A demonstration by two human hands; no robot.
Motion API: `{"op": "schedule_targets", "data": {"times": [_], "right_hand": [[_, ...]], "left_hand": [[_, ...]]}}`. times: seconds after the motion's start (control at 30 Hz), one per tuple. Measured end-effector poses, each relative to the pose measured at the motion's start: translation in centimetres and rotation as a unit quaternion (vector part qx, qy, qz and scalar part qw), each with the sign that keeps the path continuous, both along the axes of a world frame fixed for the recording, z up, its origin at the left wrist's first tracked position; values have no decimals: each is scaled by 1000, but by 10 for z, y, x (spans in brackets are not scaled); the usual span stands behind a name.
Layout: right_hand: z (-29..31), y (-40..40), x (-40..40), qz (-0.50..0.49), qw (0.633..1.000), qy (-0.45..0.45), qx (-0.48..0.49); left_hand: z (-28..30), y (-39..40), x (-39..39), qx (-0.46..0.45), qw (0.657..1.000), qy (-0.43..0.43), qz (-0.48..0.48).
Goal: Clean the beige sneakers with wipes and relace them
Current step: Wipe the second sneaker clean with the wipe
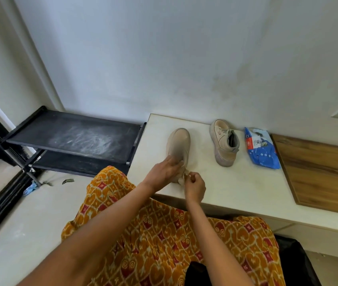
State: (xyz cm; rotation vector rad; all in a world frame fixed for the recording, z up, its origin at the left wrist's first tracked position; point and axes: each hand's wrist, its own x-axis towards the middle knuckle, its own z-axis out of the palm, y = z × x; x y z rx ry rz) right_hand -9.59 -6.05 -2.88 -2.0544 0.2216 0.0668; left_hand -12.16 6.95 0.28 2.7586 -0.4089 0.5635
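The near beige sneaker (179,146) is steadied on the white ledge (236,188) under the left hand (165,171), whose fingers are laid over the ankle opening and curled against the upper. Just beside it, the right hand (195,187) is closed in a pinch on what appears to be a lace end (186,174) at the heel side of the shoe; the lace itself is too small and pale to be made out with certainty. The toe of this sneaker points away from the hands, toward the wall.

The second beige sneaker (224,142) is set well apart, beyond and to the right of the right hand, with a lace seen threaded across its tongue. Farther right again lies the blue wipes packet (262,149), touched by neither hand.

No wipe is seen in either hand, so the wiping is judged to be over or set aside, and lacing is judged to be the step in hand. The second sneaker seems already laced, though grey soiling shows on its sole edge. What is left is judged to be the finishing of the near sneaker's lacing.
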Motion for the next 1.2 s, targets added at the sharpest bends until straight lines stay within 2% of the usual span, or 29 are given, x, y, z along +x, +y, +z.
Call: {"op": "schedule_targets", "data": {"times": [0.1,0.2,0.27,0.4,0.57,0.8,1.0,1.1,1.2], "right_hand": [[2,-13,16,-4,1000,4,-17],[24,-11,32,-30,999,-20,31],[32,-1,32,-6,997,-50,57],[8,14,3,14,995,-94,23],[-15,-6,1,15,994,-48,-96],[22,4,10,-75,995,-58,20],[-13,-8,4,-78,994,-4,-81],[3,-4,16,-96,995,-13,-13],[4,4,8,-70,997,-35,-28]], "left_hand": [[3,7,1,-15,1000,9,0],[8,8,4,-63,998,12,9],[13,5,6,-93,995,15,15],[15,2,7,-131,991,21,31],[18,-1,6,-122,991,32,44],[25,-23,19,-134,985,70,78],[28,-25,24,-106,988,84,73],[30,-25,23,-62,993,83,52],[28,-24,23,-21,996,80,45]]}}
